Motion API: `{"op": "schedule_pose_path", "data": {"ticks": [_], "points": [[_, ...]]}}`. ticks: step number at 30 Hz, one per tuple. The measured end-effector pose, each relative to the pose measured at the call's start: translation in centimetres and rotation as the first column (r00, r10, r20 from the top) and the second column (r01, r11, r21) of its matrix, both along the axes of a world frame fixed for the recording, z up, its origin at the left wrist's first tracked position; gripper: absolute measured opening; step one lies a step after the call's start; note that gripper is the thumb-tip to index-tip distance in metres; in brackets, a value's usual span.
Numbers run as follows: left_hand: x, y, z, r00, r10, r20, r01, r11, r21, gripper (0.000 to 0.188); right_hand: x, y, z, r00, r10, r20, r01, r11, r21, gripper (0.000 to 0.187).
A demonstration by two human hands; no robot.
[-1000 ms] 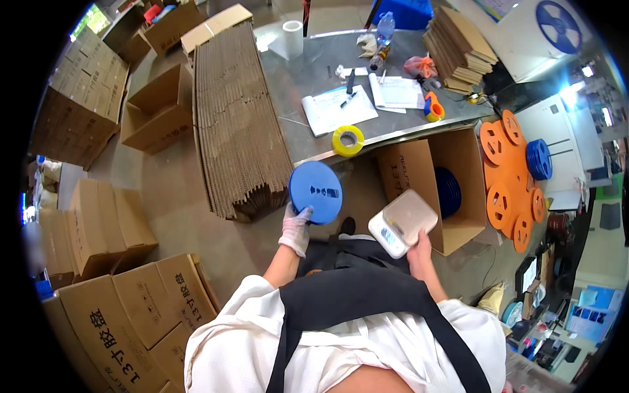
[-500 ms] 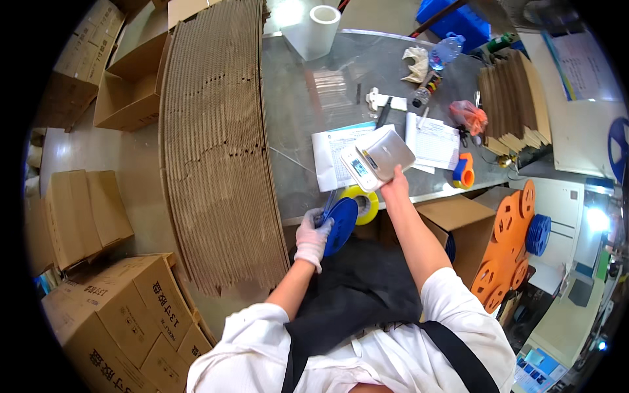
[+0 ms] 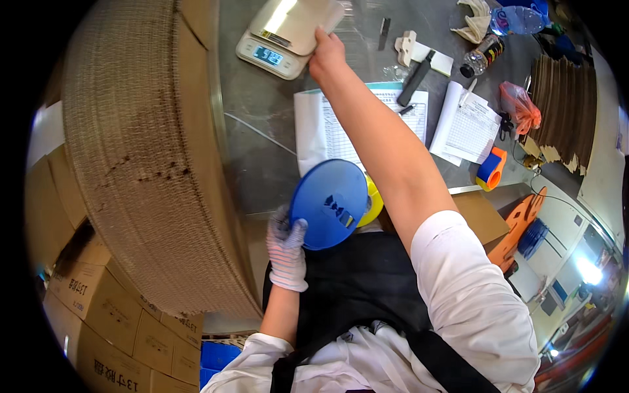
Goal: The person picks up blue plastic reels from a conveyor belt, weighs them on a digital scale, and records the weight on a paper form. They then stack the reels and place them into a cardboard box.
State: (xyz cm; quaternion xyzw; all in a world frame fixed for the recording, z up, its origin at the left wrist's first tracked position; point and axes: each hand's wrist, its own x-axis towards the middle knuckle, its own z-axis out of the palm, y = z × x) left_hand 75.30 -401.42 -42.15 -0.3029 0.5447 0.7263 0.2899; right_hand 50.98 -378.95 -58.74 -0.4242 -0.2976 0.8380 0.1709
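The gloved left hand (image 3: 286, 245) grips the round blue plastic reel (image 3: 329, 204) by its edge, holding it over the near rim of the grey metal table (image 3: 262, 150). The bare right hand (image 3: 325, 54) grasps the beige digital scale (image 3: 288, 33) resting farther back on the table. 1 clear plastic bottle (image 3: 480, 56) lies beside printed paper sheets (image 3: 341, 124).

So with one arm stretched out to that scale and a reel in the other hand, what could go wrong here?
The right hand grips the scale only at its edge, so it might tip or slip. The blue reel, pinched at its rim by the gloved left hand, might drop. The outstretched arm could brush the papers below.
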Motion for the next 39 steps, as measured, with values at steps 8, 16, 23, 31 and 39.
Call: {"op": "schedule_pose_path", "data": {"ticks": [8, 16, 23, 31, 39], "points": [[-4.7, 5.0, -2.9, 1.0, 0.007, -0.009, -0.007, 0.999, 0.045, 0.045, 15.3, 10.9, 5.2, 0.7, 0.239, 0.673, -0.695, 0.008, 0.719, 0.036], [-7.7, 9.8, -5.2, 0.995, 0.103, -0.013, -0.097, 0.969, 0.226, 0.042, 26.4, 14.8, 2.4, 0.448, 0.217, 0.867, -0.564, -0.684, 0.463, 0.014], [-6.7, 11.8, -9.2, 0.962, 0.265, 0.071, -0.274, 0.936, 0.219, 0.044, 31.1, 17.6, 7.7, 0.798, 0.072, 0.598, -0.597, -0.043, 0.801, 0.021], [0.6, 23.9, -6.9, 0.469, -0.783, -0.409, 0.096, 0.506, -0.857, 0.054, 37.0, 27.1, 4.1, 0.924, -0.377, 0.061, 0.321, 0.853, 0.411, 0.015], [-1.5, 36.8, -15.8, -0.785, -0.589, -0.193, 0.192, 0.066, -0.979, 0.054, 35.6, 29.5, 0.0, 0.988, 0.021, 0.152, -0.105, 0.814, 0.571, 0.015]]}}
